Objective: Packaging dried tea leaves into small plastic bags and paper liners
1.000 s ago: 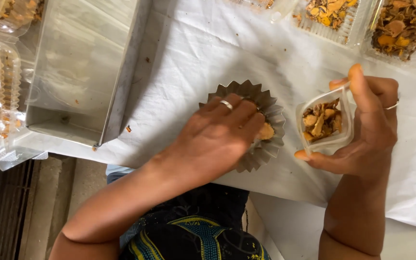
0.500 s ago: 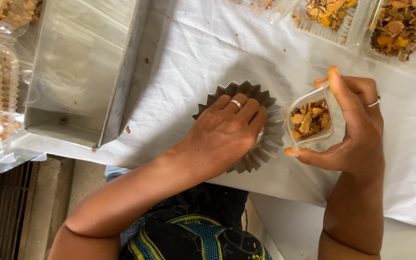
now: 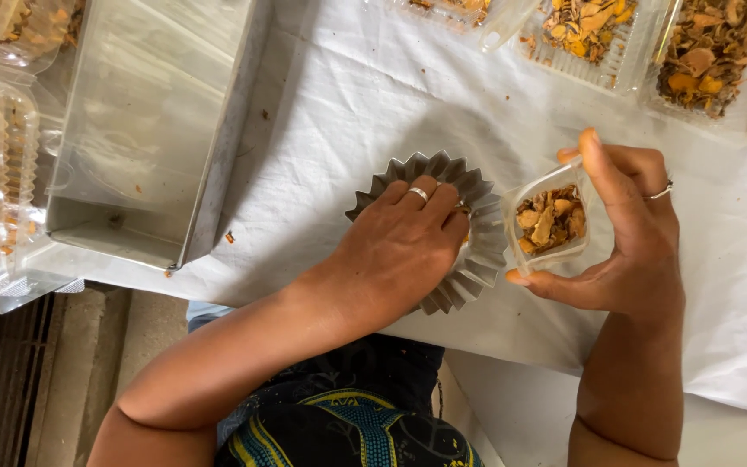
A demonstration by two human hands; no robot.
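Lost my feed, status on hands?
Left hand in fluted metal dish. Right hand holds small clear bag of orange chips. Nothing between them.

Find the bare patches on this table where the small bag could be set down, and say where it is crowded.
Bare white cloth lies between the metal tray and the fluted metal dish, and again right of the right hand, below the clear boxes of dried pieces. The far edge is crowded with those boxes; the left hand covers the dish.
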